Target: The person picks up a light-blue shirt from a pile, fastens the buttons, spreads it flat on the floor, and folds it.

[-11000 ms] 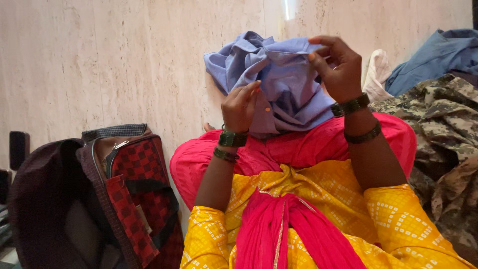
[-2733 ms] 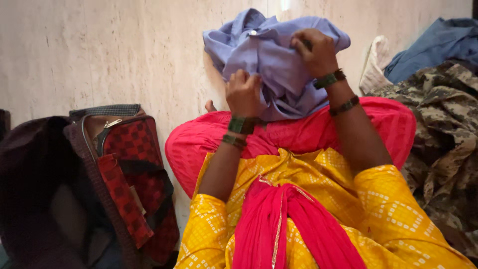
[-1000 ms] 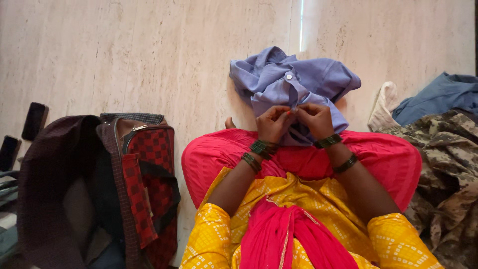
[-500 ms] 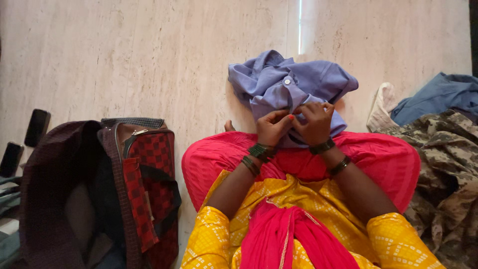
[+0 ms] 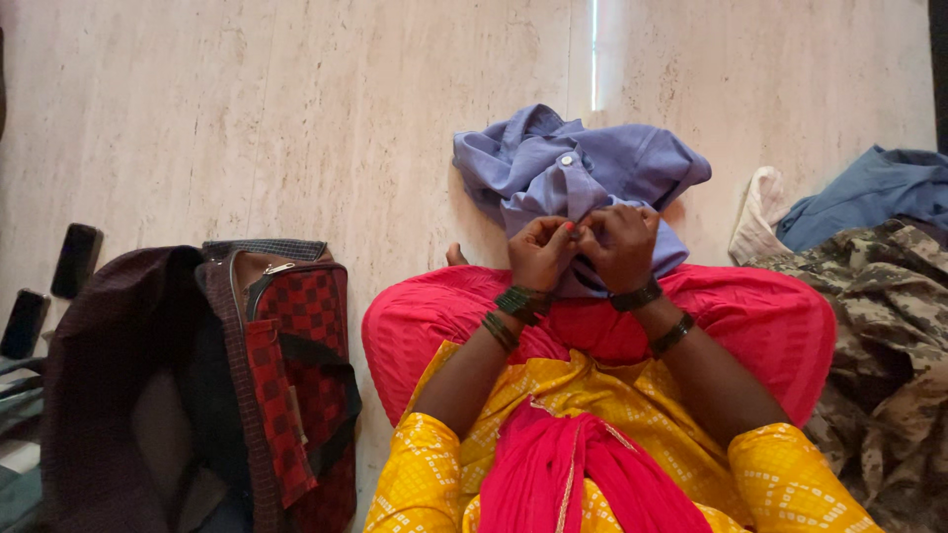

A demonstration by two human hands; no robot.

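A crumpled light blue shirt [image 5: 602,168] with small buttons lies on my pink-clad knees and spills onto the pale stone floor [image 5: 247,118]. My left hand [image 5: 540,253] and my right hand [image 5: 620,245] sit side by side at the shirt's near edge. Both pinch the button strip between fingers and thumbs, knuckles almost touching. Green bangles ring both wrists. The fabric under my fingers is hidden.
An open red-checked travel bag [image 5: 286,375] with a dark lid [image 5: 89,395] stands at my left. Two dark phones [image 5: 74,259] lie on the floor beyond it. At the right lie a camouflage garment [image 5: 889,336], a blue cloth [image 5: 869,188] and a white cloth [image 5: 755,212].
The shirt came down from in front of my face to my knees. My hands moved together onto its button strip and, over the last half second, closed tighter on it.
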